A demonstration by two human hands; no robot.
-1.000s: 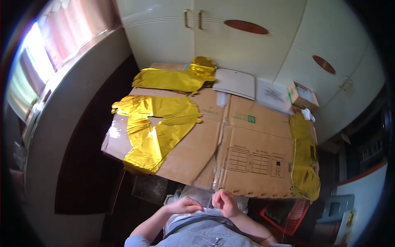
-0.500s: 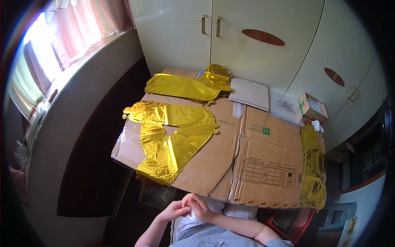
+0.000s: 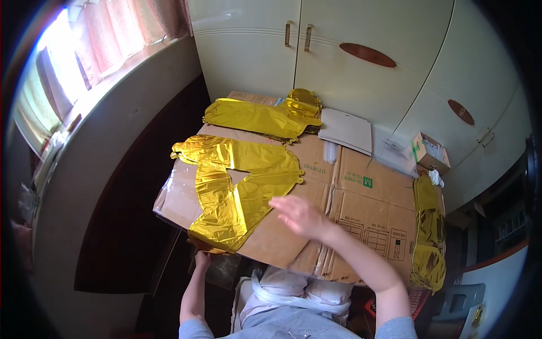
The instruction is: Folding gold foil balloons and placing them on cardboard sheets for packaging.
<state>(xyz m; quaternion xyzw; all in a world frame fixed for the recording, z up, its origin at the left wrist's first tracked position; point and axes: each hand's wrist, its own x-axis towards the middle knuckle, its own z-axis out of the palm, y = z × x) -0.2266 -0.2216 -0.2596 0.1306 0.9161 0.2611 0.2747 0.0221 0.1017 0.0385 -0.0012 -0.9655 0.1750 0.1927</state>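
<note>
A flat, uninflated gold foil balloon (image 3: 257, 195) with a small opening in its middle lies on the left part of a cardboard surface (image 3: 282, 246). My right hand (image 3: 304, 217) is over the cardboard, its fingers spread and their tips at the balloon's right edge; it holds nothing. My left hand (image 3: 203, 259) is at the balloon's lower corner, by the near edge of the cardboard. The foil there hides its fingers, so I cannot see whether they grip it. Farther back lies a stack of folded gold foil balloons (image 3: 254, 116).
Grey-white boards (image 3: 345, 131) and clear plastic sleeves (image 3: 395, 151) lie at the back, beside a small open box (image 3: 430, 151). More gold foil (image 3: 427, 231) hangs along the right edge. White cabinets (image 3: 248, 56) stand behind; a red basket (image 3: 418, 302) is below right.
My hands were together over my lap. They have parted: the left has gone to the balloon's lower corner, the right up over the cardboard to its right edge.
</note>
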